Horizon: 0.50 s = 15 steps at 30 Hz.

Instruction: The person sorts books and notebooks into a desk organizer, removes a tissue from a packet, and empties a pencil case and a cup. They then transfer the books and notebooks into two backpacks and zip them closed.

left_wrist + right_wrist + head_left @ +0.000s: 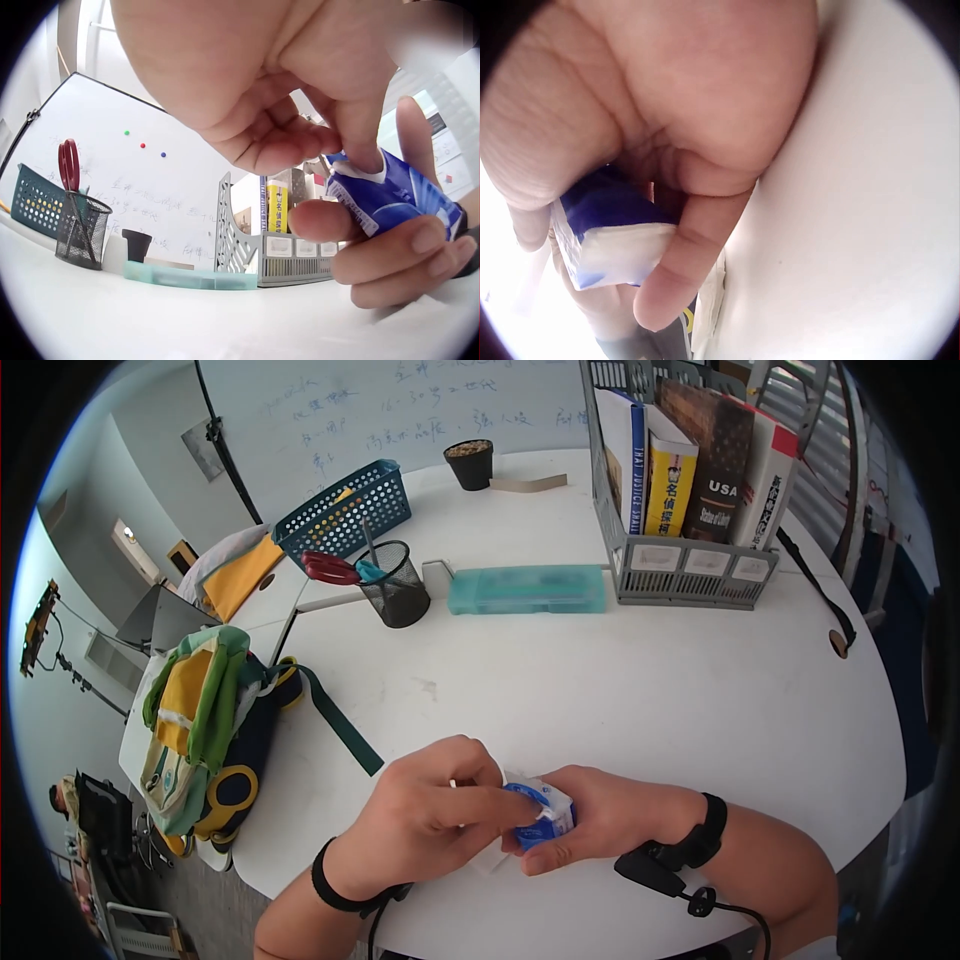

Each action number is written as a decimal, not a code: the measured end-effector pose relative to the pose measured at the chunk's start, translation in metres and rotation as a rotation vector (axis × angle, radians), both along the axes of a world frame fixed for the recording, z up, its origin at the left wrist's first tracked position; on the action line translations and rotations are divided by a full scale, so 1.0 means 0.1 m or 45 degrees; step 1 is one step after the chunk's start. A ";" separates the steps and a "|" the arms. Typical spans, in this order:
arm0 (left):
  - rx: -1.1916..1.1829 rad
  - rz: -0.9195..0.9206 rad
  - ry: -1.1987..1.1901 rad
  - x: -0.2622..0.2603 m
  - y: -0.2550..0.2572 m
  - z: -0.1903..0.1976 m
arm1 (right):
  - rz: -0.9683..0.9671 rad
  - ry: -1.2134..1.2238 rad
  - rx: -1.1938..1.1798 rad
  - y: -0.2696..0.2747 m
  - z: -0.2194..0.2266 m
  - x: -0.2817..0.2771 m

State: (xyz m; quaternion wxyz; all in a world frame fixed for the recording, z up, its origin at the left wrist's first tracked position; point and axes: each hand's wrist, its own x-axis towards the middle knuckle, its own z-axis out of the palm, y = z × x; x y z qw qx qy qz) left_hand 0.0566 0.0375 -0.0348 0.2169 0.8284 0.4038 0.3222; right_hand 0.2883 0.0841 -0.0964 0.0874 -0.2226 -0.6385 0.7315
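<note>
A small blue-and-white tissue pack (pixel 556 822) is held over the near part of the table. My right hand (pixel 612 812) grips it, thumb along the near side and fingers around it. From the left, my left hand (pixel 425 815) reaches to the top of the pack, its fingers curled and pinching at the opening. In the left wrist view, one fingertip dips into the crinkled top of the blue wrapper (pixel 401 196). The right wrist view has the white end (pixel 622 251) of the pack between thumb and fingers. A thin white piece (pixel 490 857) lies below the hands.
On the left a green-and-yellow backpack (pixel 195 735) trails a dark green strap (pixel 342 720). Toward the back stand a mesh pen cup (pixel 398 595) with red scissors, a teal case (pixel 527 590), a blue basket (pixel 345 520), a small black pot (pixel 470 465) and a grey book rack (pixel 690 575).
</note>
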 end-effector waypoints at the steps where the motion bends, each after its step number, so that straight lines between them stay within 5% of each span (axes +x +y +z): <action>1: 0.051 -0.048 0.004 0.02 0.00 -0.01 | 0.006 0.010 -0.017 0.00 -0.02 0.00; 6: 0.177 -0.088 0.057 0.05 0.01 -0.02 | -0.040 0.020 -0.003 -0.03 0.03 0.01; 11: -0.177 0.125 -0.496 0.10 0.04 0.12 | 0.007 0.014 0.035 -0.01 0.05 0.03; 15: -0.143 -0.049 -0.164 -0.06 0.07 0.00 | -0.048 0.086 -0.185 -0.04 0.04 -0.01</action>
